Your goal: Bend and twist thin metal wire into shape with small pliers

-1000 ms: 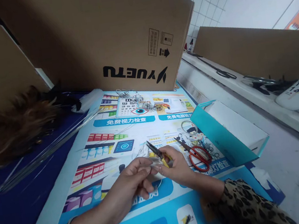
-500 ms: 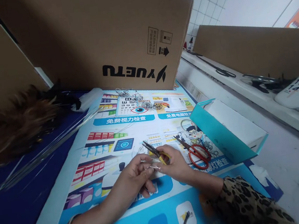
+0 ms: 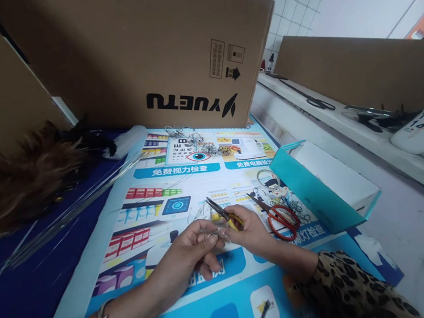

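1. Your left hand (image 3: 197, 249) has thumb and forefinger pinched together on a fine, clear-looking wire (image 3: 225, 233), held between your hands above the middle of the table's printed sheet (image 3: 197, 312).
2. Your right hand (image 3: 253, 232) is curled around the yellow-handled pliers (image 3: 223, 213), their nose pointing away toward the far edge; whether its fingertips also grip the wire, you can't tell.
3. This piece seems mid-shaping: it looks loosely curved, its ends unclear, so some handwork probably remains.
4. Red-handled scissors (image 3: 267, 208) and tangled wire loops (image 3: 302, 212) lie just right of that hand, before the teal box (image 3: 316, 194) at the right edge, crowding that side.
5. Small wire pieces (image 3: 195, 140), perhaps finished, lie near the far edge, where a carton (image 3: 120, 50) blocks further reach.
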Tool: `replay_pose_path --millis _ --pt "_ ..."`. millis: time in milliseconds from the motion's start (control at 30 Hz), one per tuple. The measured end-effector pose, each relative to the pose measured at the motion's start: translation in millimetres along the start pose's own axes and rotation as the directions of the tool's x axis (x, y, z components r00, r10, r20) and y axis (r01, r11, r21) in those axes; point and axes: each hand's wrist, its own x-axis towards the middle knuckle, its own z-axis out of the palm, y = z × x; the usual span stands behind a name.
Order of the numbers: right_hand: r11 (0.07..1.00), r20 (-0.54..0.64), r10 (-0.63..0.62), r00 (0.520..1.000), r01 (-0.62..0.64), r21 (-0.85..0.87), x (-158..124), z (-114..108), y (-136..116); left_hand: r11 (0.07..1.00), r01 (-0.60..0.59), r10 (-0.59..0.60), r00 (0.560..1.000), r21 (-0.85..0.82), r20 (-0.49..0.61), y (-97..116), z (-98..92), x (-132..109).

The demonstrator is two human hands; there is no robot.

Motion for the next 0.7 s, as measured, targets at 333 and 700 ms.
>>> replay_pose_path --millis 333,700 --pt "0.989 0.015 -0.084 0.996 0.081 0.124 -1.2 -3.9 2.1 0.999 0.046 -0.046 0.999 0.019 0.002 -0.3 -2.1 0.2" --pt "0.987 0.02 -0.158 0.987 0.157 0.037 -2.4 -7.8 -12.0 0.982 0.158 -0.157 0.987 -0.106 0.022 6.9 -2.7 0.5"
